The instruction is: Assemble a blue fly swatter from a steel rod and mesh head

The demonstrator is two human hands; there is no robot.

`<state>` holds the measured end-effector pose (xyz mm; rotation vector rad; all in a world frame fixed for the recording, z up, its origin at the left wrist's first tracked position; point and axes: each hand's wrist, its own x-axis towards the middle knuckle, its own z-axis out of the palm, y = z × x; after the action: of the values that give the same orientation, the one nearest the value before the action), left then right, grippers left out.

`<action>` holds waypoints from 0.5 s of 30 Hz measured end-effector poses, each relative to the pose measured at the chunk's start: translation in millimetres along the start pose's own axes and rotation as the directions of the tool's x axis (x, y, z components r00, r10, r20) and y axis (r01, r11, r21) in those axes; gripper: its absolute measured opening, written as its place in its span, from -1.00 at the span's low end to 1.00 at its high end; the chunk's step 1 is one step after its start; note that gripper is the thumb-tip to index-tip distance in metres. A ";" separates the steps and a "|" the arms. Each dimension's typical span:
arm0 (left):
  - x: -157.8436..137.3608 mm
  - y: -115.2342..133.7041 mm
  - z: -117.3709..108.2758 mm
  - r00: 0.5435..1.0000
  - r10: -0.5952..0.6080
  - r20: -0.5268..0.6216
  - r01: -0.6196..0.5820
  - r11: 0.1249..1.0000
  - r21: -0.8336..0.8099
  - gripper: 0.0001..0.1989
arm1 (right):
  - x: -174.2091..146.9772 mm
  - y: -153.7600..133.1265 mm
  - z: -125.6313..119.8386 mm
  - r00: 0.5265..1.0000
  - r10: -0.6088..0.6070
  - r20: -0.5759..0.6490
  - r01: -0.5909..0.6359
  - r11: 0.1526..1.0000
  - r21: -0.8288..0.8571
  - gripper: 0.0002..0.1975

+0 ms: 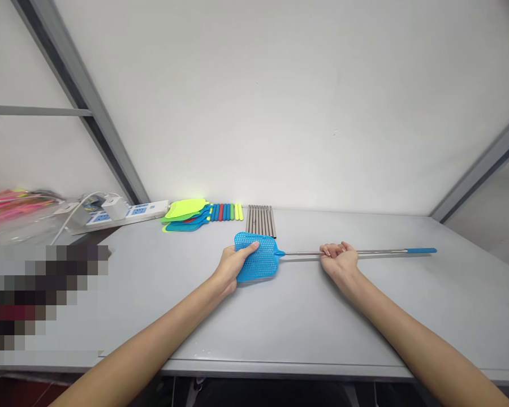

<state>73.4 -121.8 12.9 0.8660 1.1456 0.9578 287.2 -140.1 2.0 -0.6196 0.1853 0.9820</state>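
A blue fly swatter [261, 261] with a perforated head, a long thin metal rod and a blue grip lies across my hands, just over the table. My left hand [232, 264] pinches the left edge of its head, thumb on top and the other fingers hidden beneath. Further right, my right hand [339, 261] has its fingers curled round the metal rod, palm turned up. The blue grip [422, 250] sticks out to the right at the rod's far end.
Behind my left hand lie stacked swatter heads [186, 209], a row of coloured grips [226, 212] and several metal tubes [261, 220]. A power strip [131, 213] with plugged-in adapters stands at the back left, near plastic-wrapped pink items [17, 209]. A wall closes off the table's [297, 322] back.
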 end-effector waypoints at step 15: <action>-5.6 0.7 3.5 1.000 0.006 -0.023 -0.006 1.000 -0.004 -0.68 | -6.9 2.7 -0.3 1.000 0.000 0.015 0.000 1.000 -0.014 -0.75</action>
<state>76.0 -127.0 16.1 0.8573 1.1611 0.9765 281.2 -144.1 3.5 -0.6243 0.1652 0.9887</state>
